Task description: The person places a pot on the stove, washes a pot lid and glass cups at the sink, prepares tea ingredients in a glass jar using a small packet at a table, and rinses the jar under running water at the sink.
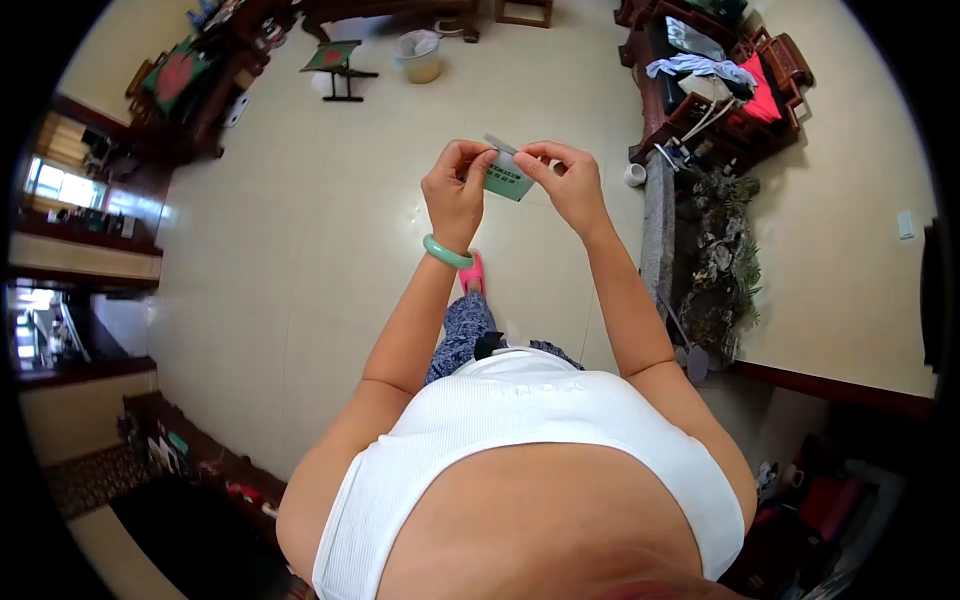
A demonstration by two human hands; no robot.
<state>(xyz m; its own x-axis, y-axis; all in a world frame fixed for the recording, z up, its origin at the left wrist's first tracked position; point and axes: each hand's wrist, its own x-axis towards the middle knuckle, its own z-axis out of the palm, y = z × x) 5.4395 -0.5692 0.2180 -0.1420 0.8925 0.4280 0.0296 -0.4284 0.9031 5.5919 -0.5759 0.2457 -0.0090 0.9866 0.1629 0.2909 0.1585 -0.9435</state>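
Note:
A small green and white packet [507, 178] with dark printing is held up in front of me, above the tiled floor. My left hand [457, 190] pinches its left upper edge between thumb and fingers, and a pale green bangle [447, 252] circles that wrist. On the other side, my right hand [568, 183] pinches the packet's upper right part. A greyish strip [500, 143] stands up at the packet's top between both hands; whether it is a flap or a separate piece is unclear.
A folding stool [341, 70] and a bucket [419, 58] stand on the floor ahead. At right, a wooden chair holds clothes [700, 68], beside a stone-edged planter [657, 225] and a white roll [634, 175]. Dark wooden furniture [190, 110] is at left.

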